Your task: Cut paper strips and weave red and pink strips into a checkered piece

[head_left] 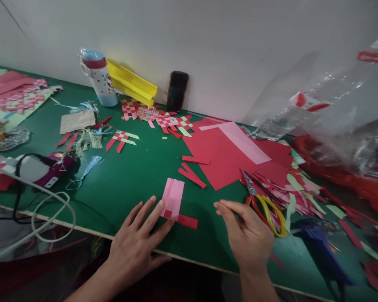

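Observation:
Pink paper strips (175, 193) lie side by side on the green table, crossed at their near end by a red paper strip (188, 221). Fingers spread, my left hand (138, 235) rests flat with its fingertips on that crossing. To the right, my right hand (247, 230) hovers over the table with thumb and forefinger pinched together; whatever may be between them is too small to make out. Scissors (264, 205) with red and yellow handles lie just beyond it. Loose folded red strips (193, 174) are on the table ahead of the pink ones.
Red paper sheets (220, 159) lie ahead, beside a heap of paper scraps (286, 188). A blue glue gun (321, 247) is at the right. Along the wall stand a bottle (99, 79) and a phone (177, 91). Tassels (93, 163) and a white cable (59, 209) are left.

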Available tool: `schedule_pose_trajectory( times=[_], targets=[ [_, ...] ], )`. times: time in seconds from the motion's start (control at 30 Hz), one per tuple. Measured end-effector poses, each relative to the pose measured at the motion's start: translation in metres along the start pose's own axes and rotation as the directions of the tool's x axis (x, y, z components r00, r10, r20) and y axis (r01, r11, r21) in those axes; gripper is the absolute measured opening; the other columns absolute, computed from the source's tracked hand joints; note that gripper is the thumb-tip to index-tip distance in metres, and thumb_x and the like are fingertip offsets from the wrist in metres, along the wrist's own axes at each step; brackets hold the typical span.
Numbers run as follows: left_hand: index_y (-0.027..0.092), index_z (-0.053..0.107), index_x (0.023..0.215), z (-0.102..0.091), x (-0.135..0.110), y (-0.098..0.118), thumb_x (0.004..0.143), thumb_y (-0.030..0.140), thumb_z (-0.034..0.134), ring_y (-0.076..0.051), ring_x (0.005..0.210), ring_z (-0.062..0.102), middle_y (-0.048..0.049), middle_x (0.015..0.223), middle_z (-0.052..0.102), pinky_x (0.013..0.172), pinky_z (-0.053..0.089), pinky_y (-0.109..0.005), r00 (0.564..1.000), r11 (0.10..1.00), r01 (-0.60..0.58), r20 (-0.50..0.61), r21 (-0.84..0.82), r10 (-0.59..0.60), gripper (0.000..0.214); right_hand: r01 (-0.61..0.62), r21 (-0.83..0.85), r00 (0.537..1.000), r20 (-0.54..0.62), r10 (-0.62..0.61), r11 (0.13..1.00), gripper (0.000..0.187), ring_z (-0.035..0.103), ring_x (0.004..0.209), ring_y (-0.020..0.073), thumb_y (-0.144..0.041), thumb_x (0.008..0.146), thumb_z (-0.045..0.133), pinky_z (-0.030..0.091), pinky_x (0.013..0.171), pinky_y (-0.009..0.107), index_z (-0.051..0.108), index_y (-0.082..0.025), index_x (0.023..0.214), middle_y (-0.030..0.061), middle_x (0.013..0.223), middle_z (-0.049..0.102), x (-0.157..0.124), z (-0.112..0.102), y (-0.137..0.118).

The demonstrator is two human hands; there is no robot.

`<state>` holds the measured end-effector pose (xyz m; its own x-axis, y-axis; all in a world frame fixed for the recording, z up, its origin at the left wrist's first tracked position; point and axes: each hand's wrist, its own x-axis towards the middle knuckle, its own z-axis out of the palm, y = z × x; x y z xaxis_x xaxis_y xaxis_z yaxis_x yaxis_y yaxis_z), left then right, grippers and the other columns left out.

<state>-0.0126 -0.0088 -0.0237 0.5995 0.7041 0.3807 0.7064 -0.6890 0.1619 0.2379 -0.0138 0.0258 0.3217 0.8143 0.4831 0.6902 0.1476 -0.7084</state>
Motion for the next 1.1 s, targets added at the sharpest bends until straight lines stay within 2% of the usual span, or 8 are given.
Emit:
schedule_pose_trajectory(
  times=[0.1,0.2,0.47,0.67,0.9,1.0,1.07,1.1],
  targets=[
    [0.038,0.053,0.133,0.0,-0.001,0.0,0.07,0.071,0.065,-0.033,0.139,0.034,-0.0048,0.154,0.034,0.114,0.024,-0.045,1.0,0.999,0.02,0.016,-0.031,-0.019,0.073,-0.07,-0.133,0.994,-0.096,0.058,0.989,0.015,0.064,0.056,0.0146,-0.035,0.081,0.069,0.051,0.056,0.025,0.068,-0.021,0.077,0.0003,0.065,0.069,-0.023,-0.01,0.019],
    [0.038,0.052,0.134,0.0,-0.002,0.001,0.07,0.069,0.066,-0.033,0.14,0.033,-0.0052,0.156,0.03,0.114,0.023,-0.047,0.999,0.998,0.043,0.024,-0.056,-0.042,0.073,-0.079,-0.201,0.993,-0.1,0.06,0.976,0.021,0.059,0.052,0.0124,-0.038,0.081,0.068,0.047,0.051,0.022,0.064,-0.02,0.072,-0.0007,0.061,0.066,-0.032,-0.012,0.025],
    [0.039,0.051,0.134,-0.001,-0.001,0.004,0.071,0.069,0.065,-0.032,0.14,0.034,-0.0042,0.158,0.025,0.115,0.023,-0.046,0.997,0.996,0.067,0.054,-0.066,-0.063,0.072,0.0,-0.177,1.0,-0.021,-0.004,0.984,0.024,0.053,0.048,0.0097,-0.032,0.09,0.056,0.04,0.049,0.021,0.057,-0.02,0.069,-0.003,0.057,0.058,-0.03,-0.011,0.023],
    [0.038,0.053,0.132,-0.002,-0.001,0.003,0.07,0.067,0.068,-0.031,0.139,0.035,-0.0049,0.157,0.028,0.115,0.023,-0.047,0.996,0.994,0.073,0.056,-0.077,-0.069,0.07,-0.056,-0.095,0.998,0.016,0.058,0.994,0.045,0.047,0.041,0.0088,-0.031,0.098,0.036,0.036,0.045,0.021,0.045,-0.021,0.056,-0.0039,0.046,0.046,-0.033,-0.012,0.025],
    [0.037,0.054,0.132,-0.002,-0.001,0.003,0.07,0.067,0.068,-0.032,0.138,0.036,-0.0064,0.156,0.029,0.114,0.024,-0.048,0.997,0.994,0.07,0.049,-0.079,-0.066,0.071,-0.025,-0.105,0.999,0.028,0.028,0.994,0.047,0.04,0.038,0.0075,-0.033,0.096,0.043,0.032,0.042,0.021,0.042,-0.02,0.051,-0.0049,0.043,0.042,-0.034,-0.012,0.028],
    [0.036,0.055,0.132,-0.002,0.0,0.003,0.07,0.067,0.068,-0.032,0.137,0.038,-0.0072,0.155,0.032,0.114,0.024,-0.048,0.997,0.995,0.064,0.044,-0.078,-0.061,0.07,-0.078,-0.113,0.996,-0.041,0.074,0.991,0.039,0.05,0.046,0.0094,-0.031,0.097,0.042,0.041,0.049,0.021,0.052,-0.019,0.061,-0.0022,0.053,0.052,-0.031,-0.01,0.027],
    [0.036,0.055,0.131,-0.002,0.0,0.004,0.07,0.067,0.068,-0.033,0.137,0.039,-0.0076,0.154,0.033,0.114,0.024,-0.049,0.997,0.996,0.061,0.042,-0.072,-0.058,0.07,-0.067,-0.127,0.988,-0.143,0.049,0.99,0.02,0.062,0.071,0.0157,-0.033,0.094,0.049,0.05,0.06,0.026,0.061,-0.018,0.09,0.0058,0.082,0.064,-0.028,-0.007,0.027],
    [0.036,0.056,0.131,-0.002,0.001,0.004,0.07,0.067,0.068,-0.033,0.136,0.039,-0.0078,0.154,0.033,0.114,0.025,-0.049,0.998,0.996,0.059,0.041,-0.07,-0.056,0.07,-0.035,-0.167,0.983,-0.181,0.005,0.985,0.027,0.062,0.09,0.0212,-0.035,0.091,0.055,0.053,0.069,0.032,0.058,-0.017,0.11,0.0116,0.101,0.063,-0.026,-0.006,0.027]
  ],
)
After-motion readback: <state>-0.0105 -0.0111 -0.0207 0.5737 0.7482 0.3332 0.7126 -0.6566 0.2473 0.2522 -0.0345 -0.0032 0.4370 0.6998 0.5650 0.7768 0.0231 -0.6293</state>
